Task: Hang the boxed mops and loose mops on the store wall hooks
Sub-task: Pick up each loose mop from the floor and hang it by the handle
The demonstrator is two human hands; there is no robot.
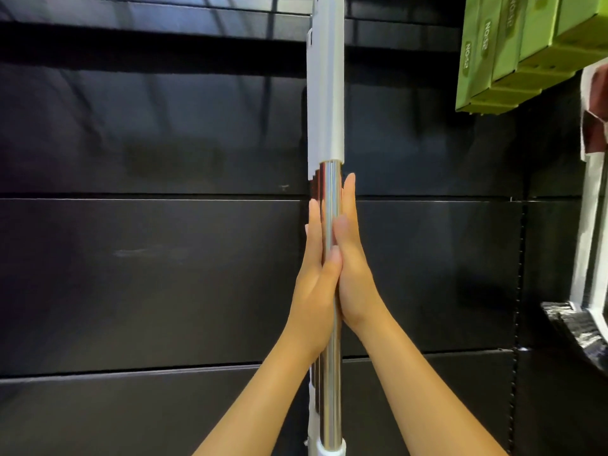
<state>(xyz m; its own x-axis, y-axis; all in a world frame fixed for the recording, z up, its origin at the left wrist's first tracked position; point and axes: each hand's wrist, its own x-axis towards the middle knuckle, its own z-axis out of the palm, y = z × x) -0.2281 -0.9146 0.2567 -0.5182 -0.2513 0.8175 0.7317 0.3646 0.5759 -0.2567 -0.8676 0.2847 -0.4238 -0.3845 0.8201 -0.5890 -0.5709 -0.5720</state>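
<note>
Several loose mops hang in a row straight ahead of me, seen end-on against the black slat wall (148,258). The nearest one has a shiny steel pole (330,373) and a white plastic grip (327,93) above. My left hand (317,274) lies flat against the left side of the poles, fingers straight and pointing up. My right hand (353,268) presses flat on the right side, its thumb across the front of the pole. The hooks are hidden above the frame.
Green boxes (513,51) hang in a row at the upper right. At the right edge there is a white upright with a dark red cloth (594,126), and below it a grey mop head (579,327). The black wall panels spread to the left.
</note>
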